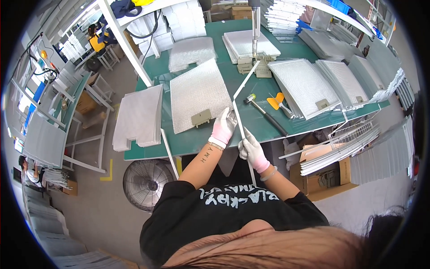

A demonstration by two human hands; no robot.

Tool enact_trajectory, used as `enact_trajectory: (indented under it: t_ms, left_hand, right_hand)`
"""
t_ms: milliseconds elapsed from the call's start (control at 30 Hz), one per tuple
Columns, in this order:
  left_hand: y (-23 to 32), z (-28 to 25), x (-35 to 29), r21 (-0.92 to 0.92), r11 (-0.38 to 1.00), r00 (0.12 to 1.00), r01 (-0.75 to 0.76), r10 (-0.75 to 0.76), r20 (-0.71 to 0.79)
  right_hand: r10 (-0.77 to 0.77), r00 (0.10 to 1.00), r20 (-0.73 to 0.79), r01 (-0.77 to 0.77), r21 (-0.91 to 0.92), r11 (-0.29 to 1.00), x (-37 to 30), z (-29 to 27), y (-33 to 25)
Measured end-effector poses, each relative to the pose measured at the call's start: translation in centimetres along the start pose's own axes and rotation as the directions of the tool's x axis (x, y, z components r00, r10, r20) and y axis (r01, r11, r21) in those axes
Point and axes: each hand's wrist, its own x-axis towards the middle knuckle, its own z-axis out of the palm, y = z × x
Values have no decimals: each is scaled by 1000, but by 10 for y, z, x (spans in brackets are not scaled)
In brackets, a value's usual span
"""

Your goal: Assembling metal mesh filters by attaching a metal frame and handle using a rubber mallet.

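Both my hands wear white gloves with pink cuffs. My left hand [225, 124] is closed at the lower right corner of a silver mesh panel [197, 92], its fingertips close beside a thin white metal strip [238, 117]. The strip bends partway along and reaches from the far side of the table toward my body. Lower down, my right hand [251, 151] has its fingers wrapped round this strip. A grey-beige metal plate [201, 118] lies on the panel's near edge. Right of the strip are a hammer [264, 112] and an orange-handled tool [276, 101].
Stacks of mesh panels stand left [138, 114], at the back [251, 44] and right [304, 85] on the green table [154, 151]. An upright power screwdriver [255, 38] hangs over metal plates [260, 67]. A floor fan [150, 184] and an open cardboard box [324, 190] are below.
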Motion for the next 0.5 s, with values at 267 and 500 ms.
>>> enact_trajectory:
  t_ms: [267,500]
  left_hand:
    - [5,13,-3,107,990,996,-88,86,27]
    - [6,20,-9,212,954,977,-213,204,64]
  right_hand:
    - [26,999,-36,-28,-54,998,-12,2,-5]
    - [31,999,-27,-33,-61,998,-7,4,-9]
